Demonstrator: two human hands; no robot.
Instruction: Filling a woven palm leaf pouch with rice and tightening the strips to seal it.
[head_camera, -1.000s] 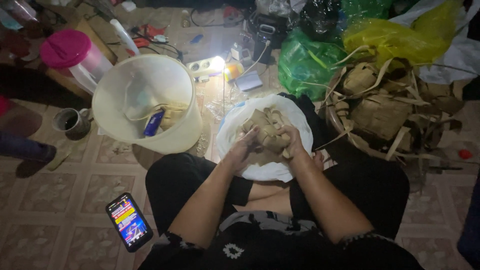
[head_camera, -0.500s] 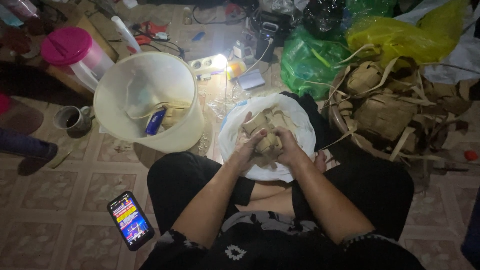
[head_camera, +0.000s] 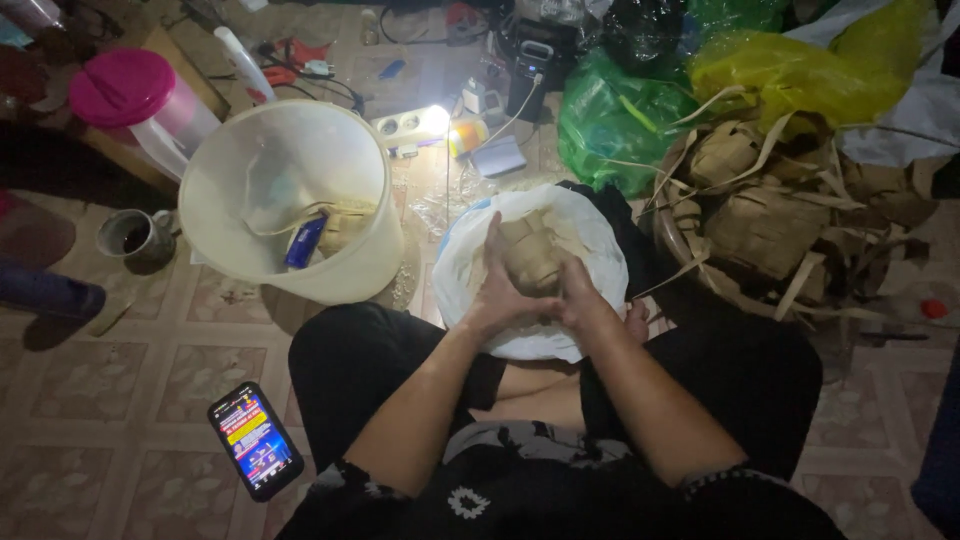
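Closest to where the person sits cross-legged on the tiled floor, a phone (head_camera: 254, 441) lies face up by the left knee, its screen lit. Just beyond the lap, both hands are busy over a white plastic bag (head_camera: 590, 260) that rests against the legs. The left hand (head_camera: 497, 290) is cupped with fingers stretched upward along a small woven leaf pouch (head_camera: 530, 255), and the right hand (head_camera: 577, 295) is closed against the pouch's lower right side, so the two hands hold it between them over the bag's open mouth. The pouch sits just ahead of the fingertips, touching both palms, half inside the bag.

As for progress, my reading is that the work is well in hand but far from over: the pouch between the hands looks shaped, though whether it is filled or closed I cannot tell (the light is poor and the hands cover most of it). To the right, a heap of woven pouches with loose leaf strips (head_camera: 770, 215) lies piled beside the knee, so plenty seems either finished or waiting.

Further left stands a pale plastic bucket (head_camera: 375, 250) with scraps and a blue wrapper inside, a mug (head_camera: 133, 238) beside it. Beyond are a small bright lamp (head_camera: 432, 120), green and yellow plastic bags (head_camera: 700, 90), and a pink-lidded jug (head_camera: 135, 95).
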